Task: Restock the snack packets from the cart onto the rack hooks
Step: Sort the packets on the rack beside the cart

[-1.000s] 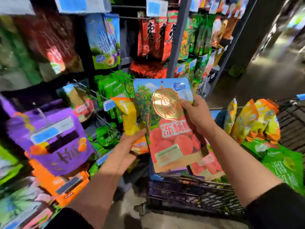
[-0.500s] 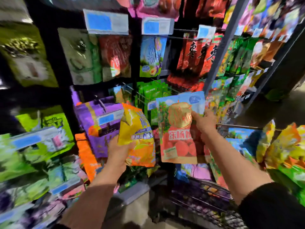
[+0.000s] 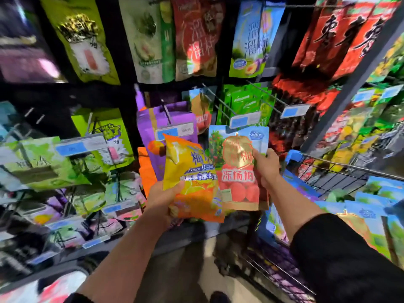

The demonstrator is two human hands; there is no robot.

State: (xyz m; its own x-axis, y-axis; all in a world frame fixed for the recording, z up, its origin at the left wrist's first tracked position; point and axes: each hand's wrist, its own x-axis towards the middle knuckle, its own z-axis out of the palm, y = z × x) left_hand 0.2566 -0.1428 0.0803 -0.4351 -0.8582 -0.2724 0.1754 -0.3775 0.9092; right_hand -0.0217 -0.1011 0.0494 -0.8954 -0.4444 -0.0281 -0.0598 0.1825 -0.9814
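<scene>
Two snack packets held up before the rack.
Left hand (image 3: 161,199) gripping yellow-orange packet (image 3: 192,182) at centre frame; right hand (image 3: 265,166) pinching blue-and-red packet (image 3: 237,167) just beside it, edges overlapping. Purple packets (image 3: 157,127) hanging on hooks behind; wire cart (image 3: 328,171) at right.

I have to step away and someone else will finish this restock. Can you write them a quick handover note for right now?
Left hand grips a yellow-orange packet by its lower edge. Right hand grips a blue-and-red packet by its right side. Both packets are held up in front of the rack hooks, neither hung yet. The cart at right holds more blue packets. Left to do: hang these two on matching hooks, then keep emptying the cart.
</scene>
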